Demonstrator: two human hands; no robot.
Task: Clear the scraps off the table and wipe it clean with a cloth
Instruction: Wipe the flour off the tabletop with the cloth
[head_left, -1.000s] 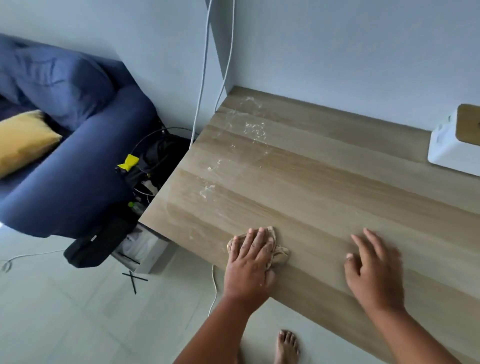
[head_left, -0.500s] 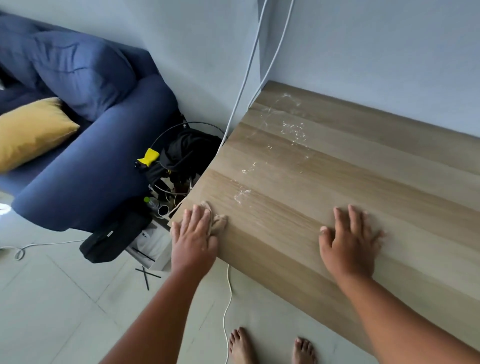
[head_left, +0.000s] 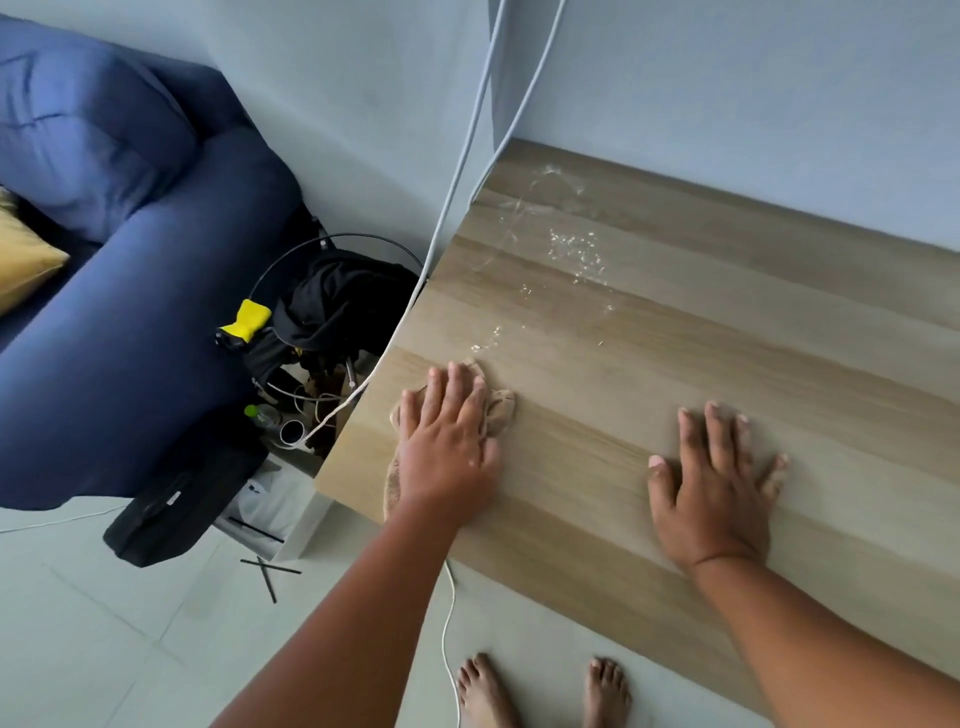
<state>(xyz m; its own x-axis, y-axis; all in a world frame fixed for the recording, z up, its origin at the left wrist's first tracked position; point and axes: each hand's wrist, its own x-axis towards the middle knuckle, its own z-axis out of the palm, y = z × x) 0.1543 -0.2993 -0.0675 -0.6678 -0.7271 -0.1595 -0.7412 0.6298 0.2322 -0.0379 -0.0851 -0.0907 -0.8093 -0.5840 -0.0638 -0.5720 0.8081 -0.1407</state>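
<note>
A wooden table (head_left: 675, 332) fills the right half of the view. My left hand (head_left: 447, 441) lies flat with straight fingers on a beige cloth (head_left: 501, 410), pressing it onto the table near the left edge. The cloth shows only at its edges around my fingers and wrist. White wet smears and crumbs (head_left: 576, 249) lie scattered on the far left part of the table, just beyond the cloth. My right hand (head_left: 711, 483) rests flat on the bare wood, fingers spread, to the right of the cloth.
Two white cables (head_left: 467, 171) hang down the wall past the table's left corner. A blue sofa (head_left: 130, 322) stands to the left. Black bags, wires and a yellow item (head_left: 249, 317) crowd the gap between sofa and table. My bare feet (head_left: 540, 691) stand on the tiled floor.
My left hand has slid the cloth from the table's front left corner farther onto the table, toward the smears. The right hand stays flat on the wood. The view has shifted left.
</note>
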